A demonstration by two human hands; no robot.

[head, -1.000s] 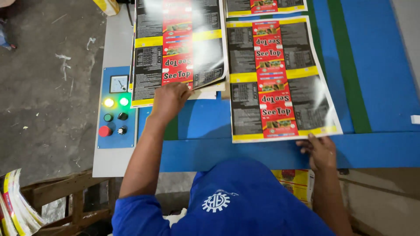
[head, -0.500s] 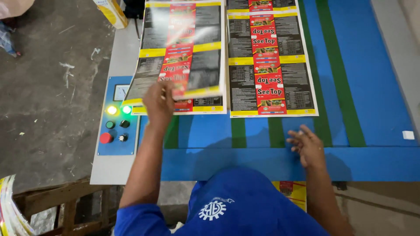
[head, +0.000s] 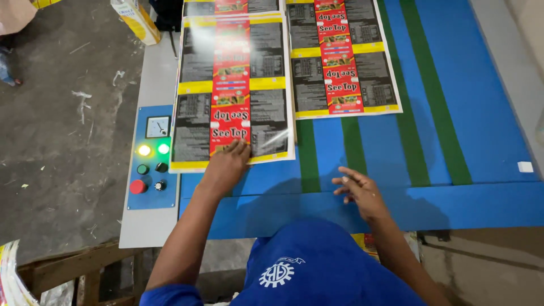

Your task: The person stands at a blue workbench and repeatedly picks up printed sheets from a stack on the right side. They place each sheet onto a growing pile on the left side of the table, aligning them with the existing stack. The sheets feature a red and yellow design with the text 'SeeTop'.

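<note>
Fingers of the left hand [head: 226, 164] press flat on the printed sheet [head: 232, 90]; right hand [head: 360, 190] hovers, fingers spread, holding nothing.

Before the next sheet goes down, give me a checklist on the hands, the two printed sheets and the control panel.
1. Left hand on the near edge of the left printed sheet, fingers flat: ok.
2. Right hand free, open over the blue belt, touching no sheet: ok.
3. Right printed sheet lying flat, apart from the left one, a gap between them: ok.
4. Left sheet square to the belt: not ok, it sits slightly skewed and overhangs the belt's left edge.
5. Control panel: two lamps lit, red button not touched: ok.
6. Sheets farther up the belt: cannot tell, cut off by the frame.
</note>
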